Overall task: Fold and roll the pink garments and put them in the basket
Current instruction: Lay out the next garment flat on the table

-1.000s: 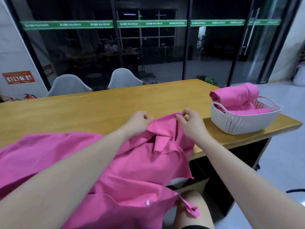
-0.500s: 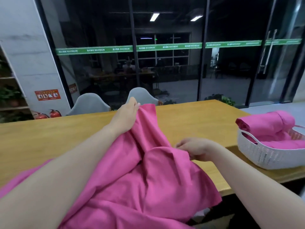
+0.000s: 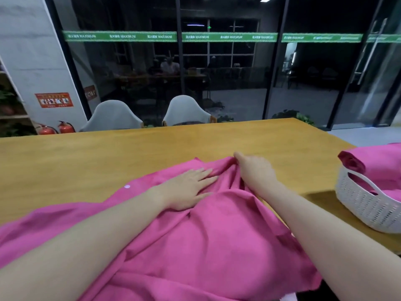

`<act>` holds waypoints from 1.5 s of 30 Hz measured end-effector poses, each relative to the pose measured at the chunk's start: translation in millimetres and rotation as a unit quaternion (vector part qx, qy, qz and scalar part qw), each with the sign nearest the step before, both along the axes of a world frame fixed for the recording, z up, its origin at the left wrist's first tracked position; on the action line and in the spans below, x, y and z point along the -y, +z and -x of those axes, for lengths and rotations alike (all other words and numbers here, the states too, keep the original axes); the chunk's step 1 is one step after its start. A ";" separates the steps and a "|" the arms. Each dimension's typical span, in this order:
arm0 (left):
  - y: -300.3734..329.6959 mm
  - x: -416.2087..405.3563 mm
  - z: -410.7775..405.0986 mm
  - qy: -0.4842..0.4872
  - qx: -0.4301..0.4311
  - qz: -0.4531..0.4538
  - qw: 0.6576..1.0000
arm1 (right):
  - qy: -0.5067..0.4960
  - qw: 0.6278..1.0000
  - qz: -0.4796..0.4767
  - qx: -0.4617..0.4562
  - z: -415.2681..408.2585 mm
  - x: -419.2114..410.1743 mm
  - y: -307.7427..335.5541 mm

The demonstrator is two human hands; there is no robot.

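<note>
A large pink garment (image 3: pixel 212 242) lies spread over the near edge of the wooden table (image 3: pixel 108 157) and hangs off toward me. My left hand (image 3: pixel 191 187) rests flat on it with fingers straight. My right hand (image 3: pixel 253 168) lies at the garment's far edge, fingertips on a bunched fold; whether it pinches the cloth is unclear. At the right stands a white perforated basket (image 3: pixel 364 205) holding rolled pink garments (image 3: pixel 377 161).
Two grey chairs (image 3: pixel 184 111) stand behind the table's far side, in front of dark glass walls. The table's right end lies just past the basket. Red fire extinguishers (image 3: pixel 65 127) stand at the left wall.
My left hand, raised with the cloth half a second ago, has come down and now lies flat on the garment. The garment has dropped onto the table. My right hand moved to its far edge.
</note>
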State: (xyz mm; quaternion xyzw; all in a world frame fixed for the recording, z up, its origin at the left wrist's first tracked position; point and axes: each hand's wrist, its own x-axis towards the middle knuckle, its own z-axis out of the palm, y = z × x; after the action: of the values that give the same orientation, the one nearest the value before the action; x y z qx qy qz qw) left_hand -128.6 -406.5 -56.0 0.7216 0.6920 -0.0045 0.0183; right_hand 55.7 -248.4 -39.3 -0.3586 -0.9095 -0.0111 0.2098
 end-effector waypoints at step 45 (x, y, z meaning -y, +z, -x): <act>-26.3 145.9 -56.0 0.193 0.056 -0.013 0.980 | 0.069 0.972 0.145 0.174 -64.7 132.9 -38.5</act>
State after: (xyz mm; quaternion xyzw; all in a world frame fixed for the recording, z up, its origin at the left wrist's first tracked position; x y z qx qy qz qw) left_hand -72.5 -552.3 -82.3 0.5742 0.8159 0.0486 0.0483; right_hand 120.5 -381.4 -77.9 -0.3143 -0.9465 0.0732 -0.0057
